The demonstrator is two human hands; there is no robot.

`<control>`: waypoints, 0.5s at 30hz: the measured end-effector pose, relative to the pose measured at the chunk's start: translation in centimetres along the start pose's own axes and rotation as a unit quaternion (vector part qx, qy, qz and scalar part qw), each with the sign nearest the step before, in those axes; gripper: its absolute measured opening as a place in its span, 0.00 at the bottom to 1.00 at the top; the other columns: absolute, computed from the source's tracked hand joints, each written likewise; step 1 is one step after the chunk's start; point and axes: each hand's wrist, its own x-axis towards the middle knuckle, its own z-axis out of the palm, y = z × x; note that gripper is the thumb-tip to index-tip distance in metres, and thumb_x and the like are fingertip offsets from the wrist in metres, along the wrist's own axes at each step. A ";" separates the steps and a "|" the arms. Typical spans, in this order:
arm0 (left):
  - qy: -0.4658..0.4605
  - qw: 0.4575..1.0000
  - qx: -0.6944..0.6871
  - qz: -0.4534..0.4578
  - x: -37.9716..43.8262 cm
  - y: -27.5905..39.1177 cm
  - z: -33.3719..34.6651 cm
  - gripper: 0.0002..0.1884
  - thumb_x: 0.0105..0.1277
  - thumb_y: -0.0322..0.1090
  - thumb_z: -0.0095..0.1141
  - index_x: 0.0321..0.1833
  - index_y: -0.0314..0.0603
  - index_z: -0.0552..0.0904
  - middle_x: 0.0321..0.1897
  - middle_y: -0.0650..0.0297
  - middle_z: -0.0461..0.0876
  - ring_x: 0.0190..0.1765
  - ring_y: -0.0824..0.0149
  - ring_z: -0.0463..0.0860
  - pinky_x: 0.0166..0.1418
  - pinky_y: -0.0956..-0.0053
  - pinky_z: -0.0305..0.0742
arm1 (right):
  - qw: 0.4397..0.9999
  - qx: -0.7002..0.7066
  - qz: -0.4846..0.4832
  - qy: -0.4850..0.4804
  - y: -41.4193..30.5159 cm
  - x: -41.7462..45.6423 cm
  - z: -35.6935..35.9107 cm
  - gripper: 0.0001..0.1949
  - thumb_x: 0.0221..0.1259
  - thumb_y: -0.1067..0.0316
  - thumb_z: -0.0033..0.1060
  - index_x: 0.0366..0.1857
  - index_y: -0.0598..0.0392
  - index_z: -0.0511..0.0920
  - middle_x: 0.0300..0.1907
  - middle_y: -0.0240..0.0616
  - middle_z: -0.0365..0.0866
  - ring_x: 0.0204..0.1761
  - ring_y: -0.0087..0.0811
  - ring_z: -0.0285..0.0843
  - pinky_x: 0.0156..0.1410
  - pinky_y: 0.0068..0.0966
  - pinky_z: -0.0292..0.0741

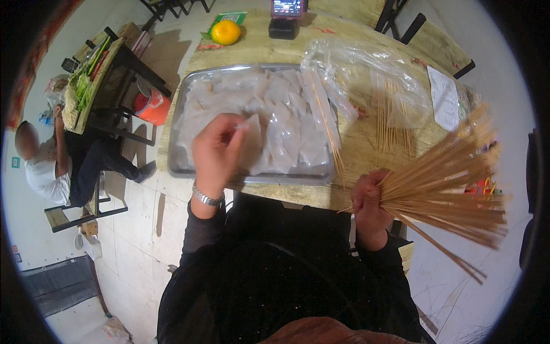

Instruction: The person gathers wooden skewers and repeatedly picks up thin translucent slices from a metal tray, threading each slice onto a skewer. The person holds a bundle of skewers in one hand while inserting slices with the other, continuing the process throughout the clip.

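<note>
A metal tray (258, 177) in front of me holds many limp, translucent whitish food pieces (283, 133). Over it, my left hand (217, 148), with a metal watch on the wrist, pinches one such piece (254, 129) between thumb and fingers. Off the tray's right corner, my right hand (370, 202) grips a thick bundle of bamboo skewers (447, 185), which fan out to the right and are blurred. A thin tip pokes out to the left of that fist. Along the tray's right rim lie a few skewers (328, 133) with pale pieces on them.
More bamboo skewers (389, 124) with pale pieces lie right of the tray, near a clear plastic bag (365, 64). A printed paper slip (443, 99), an orange fruit (226, 33) and a lit phone (285, 8) are also on the table. At left, a person sits by a vegetable-laden table (92, 96).
</note>
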 end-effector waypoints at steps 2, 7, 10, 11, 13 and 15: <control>-0.002 0.984 -0.165 -0.074 -0.2 1.5 -1.3 0.03 0.65 0.29 0.54 0.38 0.39 0.76 0.26 0.62 0.82 0.23 0.77 0.78 0.25 0.81 0.71 | 1.000 -0.001 -0.022 0.001 -0.1 0.4 -0.3 0.13 0.65 0.60 0.53 0.42 0.58 0.65 0.17 0.31 0.62 0.15 0.20 0.56 0.19 0.16 0.56; -0.037 0.919 -0.383 -0.086 -0.2 2.5 -0.4 0.07 0.69 0.29 0.48 0.46 0.36 0.72 0.36 0.51 0.83 0.31 0.64 0.84 0.34 0.78 0.78 | 0.999 0.007 -0.033 -0.019 2.0 -0.3 -0.4 0.11 0.64 0.63 0.53 0.40 0.58 0.67 0.19 0.30 0.65 0.17 0.20 0.61 0.20 0.16 0.58; -0.030 0.909 -0.396 -0.123 -0.1 0.9 0.3 0.04 0.68 0.29 0.49 0.40 0.36 0.74 0.31 0.56 0.82 0.33 0.66 0.84 0.38 0.77 0.78 | 0.998 0.029 0.059 0.006 4.1 -2.1 0.8 0.09 0.63 0.65 0.54 0.39 0.57 0.69 0.20 0.29 0.66 0.19 0.20 0.63 0.22 0.16 0.60; -0.031 0.910 -0.388 -0.139 0.2 0.7 0.4 0.04 0.68 0.29 0.50 0.39 0.35 0.75 0.29 0.58 0.82 0.33 0.67 0.83 0.38 0.77 0.78 | 0.994 -0.011 0.107 -0.003 4.7 -2.8 0.6 0.08 0.63 0.66 0.54 0.40 0.57 0.70 0.20 0.28 0.67 0.20 0.20 0.63 0.22 0.16 0.61; -0.031 0.926 -0.343 -0.151 0.3 -0.4 0.7 0.04 0.67 0.29 0.52 0.36 0.35 0.75 0.27 0.61 0.81 0.32 0.69 0.82 0.37 0.78 0.76 | 0.972 0.136 0.190 -0.039 6.9 -3.3 0.2 0.11 0.64 0.64 0.52 0.44 0.59 0.70 0.25 0.32 0.70 0.24 0.23 0.67 0.28 0.18 0.66; -0.038 0.953 -0.266 -0.142 0.6 -2.0 1.5 0.05 0.66 0.29 0.53 0.34 0.34 0.74 0.26 0.64 0.80 0.31 0.73 0.80 0.36 0.80 0.75 | 0.913 0.325 0.236 -0.069 8.1 -3.4 -0.5 0.17 0.66 0.59 0.48 0.49 0.62 0.70 0.32 0.38 0.76 0.31 0.28 0.72 0.35 0.21 0.71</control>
